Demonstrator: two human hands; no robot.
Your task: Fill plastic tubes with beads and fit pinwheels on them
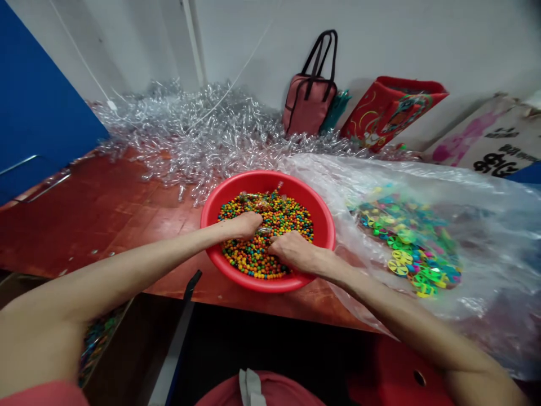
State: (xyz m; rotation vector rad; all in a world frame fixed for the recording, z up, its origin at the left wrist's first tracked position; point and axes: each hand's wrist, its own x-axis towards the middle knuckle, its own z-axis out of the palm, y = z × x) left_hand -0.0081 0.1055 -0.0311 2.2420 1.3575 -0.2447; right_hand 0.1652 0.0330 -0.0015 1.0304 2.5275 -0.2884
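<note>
Fingers of left hand, right hand in coloured balls — red basin

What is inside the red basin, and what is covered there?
Small multicoloured balls fill the red basin, and the left hand and right hand rest in them. The basin's floor is covered and cannot be seen.

the white wall meets a second white wall in a corner behind the table. at left stands a blue panel with metal handles. a pink handbag and a red printed bag lean against the wall, above the reddish-brown wooden table top.
</note>
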